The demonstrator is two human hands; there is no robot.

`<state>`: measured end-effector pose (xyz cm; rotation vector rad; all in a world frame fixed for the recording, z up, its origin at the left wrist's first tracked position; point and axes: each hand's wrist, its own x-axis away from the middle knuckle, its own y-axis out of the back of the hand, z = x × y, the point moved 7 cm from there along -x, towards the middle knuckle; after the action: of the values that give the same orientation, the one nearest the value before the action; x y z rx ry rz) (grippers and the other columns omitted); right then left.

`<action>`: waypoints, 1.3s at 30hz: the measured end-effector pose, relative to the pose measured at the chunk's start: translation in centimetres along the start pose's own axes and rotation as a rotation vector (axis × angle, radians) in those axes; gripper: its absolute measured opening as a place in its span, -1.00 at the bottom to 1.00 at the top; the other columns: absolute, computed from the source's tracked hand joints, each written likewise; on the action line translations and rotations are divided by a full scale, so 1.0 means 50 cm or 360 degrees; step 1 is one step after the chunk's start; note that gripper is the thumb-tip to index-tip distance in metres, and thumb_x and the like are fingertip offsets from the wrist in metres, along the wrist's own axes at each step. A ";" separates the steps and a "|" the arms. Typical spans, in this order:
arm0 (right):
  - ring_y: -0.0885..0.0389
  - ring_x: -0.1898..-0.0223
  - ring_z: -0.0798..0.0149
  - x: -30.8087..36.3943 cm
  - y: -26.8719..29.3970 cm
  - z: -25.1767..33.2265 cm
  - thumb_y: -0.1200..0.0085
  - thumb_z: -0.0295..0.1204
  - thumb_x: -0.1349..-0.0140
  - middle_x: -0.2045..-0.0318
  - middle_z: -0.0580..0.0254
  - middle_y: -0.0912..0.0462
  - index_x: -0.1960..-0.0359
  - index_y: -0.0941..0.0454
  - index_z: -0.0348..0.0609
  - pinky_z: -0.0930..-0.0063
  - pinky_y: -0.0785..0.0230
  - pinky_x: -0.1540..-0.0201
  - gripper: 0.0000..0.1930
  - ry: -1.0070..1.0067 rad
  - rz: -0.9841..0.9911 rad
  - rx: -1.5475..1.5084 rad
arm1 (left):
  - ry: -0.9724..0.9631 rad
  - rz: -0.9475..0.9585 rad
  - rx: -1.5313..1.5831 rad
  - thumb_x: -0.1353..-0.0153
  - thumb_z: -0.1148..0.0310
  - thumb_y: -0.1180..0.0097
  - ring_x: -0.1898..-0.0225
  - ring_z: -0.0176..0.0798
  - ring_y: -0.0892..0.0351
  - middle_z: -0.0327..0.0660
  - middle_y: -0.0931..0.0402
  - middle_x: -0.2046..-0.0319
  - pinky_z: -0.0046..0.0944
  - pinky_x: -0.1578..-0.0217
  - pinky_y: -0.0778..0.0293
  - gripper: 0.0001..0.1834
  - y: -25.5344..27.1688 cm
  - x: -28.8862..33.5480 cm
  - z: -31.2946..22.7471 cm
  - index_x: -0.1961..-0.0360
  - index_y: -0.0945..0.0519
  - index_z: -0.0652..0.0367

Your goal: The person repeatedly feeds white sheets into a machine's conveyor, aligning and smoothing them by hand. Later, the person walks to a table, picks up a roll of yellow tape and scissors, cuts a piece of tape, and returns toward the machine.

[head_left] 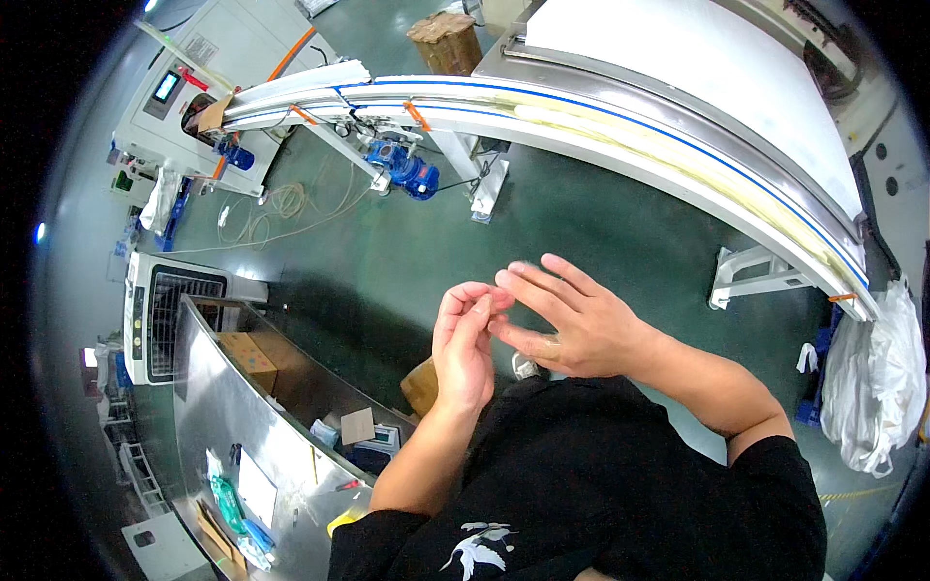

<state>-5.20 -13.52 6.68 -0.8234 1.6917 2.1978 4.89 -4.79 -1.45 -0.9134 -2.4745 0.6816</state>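
Observation:
Both my hands are raised in front of my body, above the green floor. My left hand is closed, its thumb and fingertips pressed together in a pinch. Whatever lies between those fingertips, if anything, is too small to make out. Beside it, my right hand is open with its back upward and its fingers spread. Its fingertips reach to the fingers of my left hand, and I cannot tell whether they touch.
A long curved-looking conveyor with blue edge lines runs across the far side, a blue motor beneath it. At left stand a metal table and a white cooler unit. White plastic bags hang at right.

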 end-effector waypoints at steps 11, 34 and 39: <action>-0.34 0.58 0.51 0.056 -0.089 -0.050 -0.15 -0.41 -0.19 0.58 0.39 -0.41 0.52 -0.38 -0.14 0.60 -0.20 0.52 -0.79 -0.1104 0.0110 -0.1718 | -0.0076 -0.0037 -0.0399 -0.24 0.50 0.00 0.14 -0.31 -0.50 -0.19 -0.52 0.18 -0.34 0.11 -0.36 -0.86 0.041 0.004 0.010 0.17 -0.43 0.17; -0.41 -0.12 0.16 0.143 -0.184 -0.046 0.77 0.36 -0.21 -0.02 0.07 -0.50 -0.19 -0.31 -0.22 0.15 -0.13 -0.26 -0.05 -0.1924 -0.0131 -0.3568 | -0.0996 0.1534 -0.2003 0.12 0.36 -0.32 0.08 -0.05 -0.54 -0.19 -0.56 0.15 -0.08 0.06 -0.42 -0.59 -0.164 -0.073 0.010 0.16 -0.58 0.05; -0.27 -0.25 0.09 0.228 -0.159 -0.100 0.65 0.33 -0.24 -0.19 0.07 -0.33 -0.30 -0.13 -0.08 0.12 -0.09 -0.30 -0.15 -0.1984 -0.0032 -0.3629 | -0.0885 0.1788 -0.2000 0.08 0.41 -0.27 0.23 -0.04 -0.58 -0.20 -0.58 0.31 -0.10 0.23 -0.50 -0.77 -0.234 -0.101 0.107 0.31 -0.59 0.04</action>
<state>-8.95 -17.49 -7.03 0.4927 -1.6293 2.4760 -0.05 -17.63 -0.05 -2.9726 -2.4921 -0.6478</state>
